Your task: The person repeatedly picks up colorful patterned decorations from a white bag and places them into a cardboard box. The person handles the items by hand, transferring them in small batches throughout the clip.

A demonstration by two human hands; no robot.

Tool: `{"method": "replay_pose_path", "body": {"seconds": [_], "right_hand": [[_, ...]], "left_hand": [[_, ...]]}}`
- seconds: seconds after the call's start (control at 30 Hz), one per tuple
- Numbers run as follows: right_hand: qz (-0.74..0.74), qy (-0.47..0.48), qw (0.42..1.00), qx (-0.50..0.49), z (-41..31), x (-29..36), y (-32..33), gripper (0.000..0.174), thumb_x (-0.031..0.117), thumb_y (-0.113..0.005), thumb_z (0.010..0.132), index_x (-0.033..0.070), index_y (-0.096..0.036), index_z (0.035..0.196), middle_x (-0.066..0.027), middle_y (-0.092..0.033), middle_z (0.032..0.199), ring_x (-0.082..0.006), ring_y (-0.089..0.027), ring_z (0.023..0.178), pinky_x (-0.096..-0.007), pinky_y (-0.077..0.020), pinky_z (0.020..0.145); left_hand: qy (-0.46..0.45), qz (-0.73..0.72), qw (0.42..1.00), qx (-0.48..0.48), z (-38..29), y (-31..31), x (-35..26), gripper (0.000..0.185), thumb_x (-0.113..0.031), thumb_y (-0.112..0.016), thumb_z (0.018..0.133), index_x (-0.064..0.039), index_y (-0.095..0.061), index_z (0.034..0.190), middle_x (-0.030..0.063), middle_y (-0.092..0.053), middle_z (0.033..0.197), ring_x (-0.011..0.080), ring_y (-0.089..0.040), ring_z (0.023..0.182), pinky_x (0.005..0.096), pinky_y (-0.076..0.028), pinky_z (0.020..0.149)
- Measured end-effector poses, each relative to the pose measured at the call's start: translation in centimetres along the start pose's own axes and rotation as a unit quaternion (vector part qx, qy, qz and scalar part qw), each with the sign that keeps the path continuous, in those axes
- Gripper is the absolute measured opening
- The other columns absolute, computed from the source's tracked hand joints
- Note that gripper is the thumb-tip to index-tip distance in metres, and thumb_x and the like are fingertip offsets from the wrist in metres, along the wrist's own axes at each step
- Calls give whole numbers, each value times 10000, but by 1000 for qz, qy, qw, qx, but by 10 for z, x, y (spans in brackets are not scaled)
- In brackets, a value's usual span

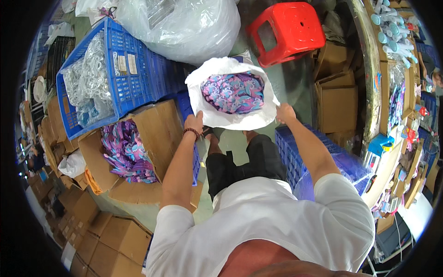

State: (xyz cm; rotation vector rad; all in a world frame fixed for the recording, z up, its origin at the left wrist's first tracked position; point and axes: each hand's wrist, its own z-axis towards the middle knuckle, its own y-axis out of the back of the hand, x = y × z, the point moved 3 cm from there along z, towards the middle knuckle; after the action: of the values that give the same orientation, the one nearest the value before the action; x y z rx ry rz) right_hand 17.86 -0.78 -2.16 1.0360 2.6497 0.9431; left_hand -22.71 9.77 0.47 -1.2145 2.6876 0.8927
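A white sack (238,122) stands in front of me with its mouth spread wide. Inside it lies a heap of pink, purple and blue patterned pieces (233,92), whose exact kind I cannot tell. My left hand (194,123) grips the sack's rim at the near left, a beaded bracelet on that wrist. At the near right, my right hand (286,113) pinches the rim as well. To the left, an open cardboard box (157,138) holds similar purple, pink and blue pieces (128,152). The sack's lower part is hidden beneath its rim.
A blue plastic crate (129,69) with bagged clear pieces is at the left. Beyond the sack are a large clear plastic bag (193,31) and a red plastic stool (294,29). Blue crates (294,152) and a cluttered workbench (373,104) flank my right; cardboard boxes (110,239) fill the lower left.
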Motion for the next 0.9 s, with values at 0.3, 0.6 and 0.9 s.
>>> {"method": "replay_pose_path", "body": {"seconds": [0.3,0.6,0.9], "right_hand": [[193,-17,981,-22,-13,17,98,349,330,-545,878,12,-612,1008,-230,-634,932,-347,-640,841,-437,-527,714],[62,-9,996,-61,-3,7,61,345,342,-558,813,104,-664,1038,-204,-626,1078,-359,-597,1025,-442,-471,882],[52,-60,989,-128,-49,20,49,453,451,-576,797,131,-640,1110,-186,-634,1083,-359,-587,1047,-427,-473,877]], "left_hand": [[-142,-99,985,26,-46,4,-51,505,-404,-507,884,78,-632,795,222,-632,695,321,-634,611,399,-476,622],[-105,21,993,-51,-27,-12,-10,500,-396,-564,800,36,-613,1048,294,-601,1063,419,-568,1029,436,-445,883],[-88,-88,975,-186,66,28,-46,843,-411,-776,665,-28,-412,1322,198,-586,1141,307,-597,1009,406,-516,787]]}}
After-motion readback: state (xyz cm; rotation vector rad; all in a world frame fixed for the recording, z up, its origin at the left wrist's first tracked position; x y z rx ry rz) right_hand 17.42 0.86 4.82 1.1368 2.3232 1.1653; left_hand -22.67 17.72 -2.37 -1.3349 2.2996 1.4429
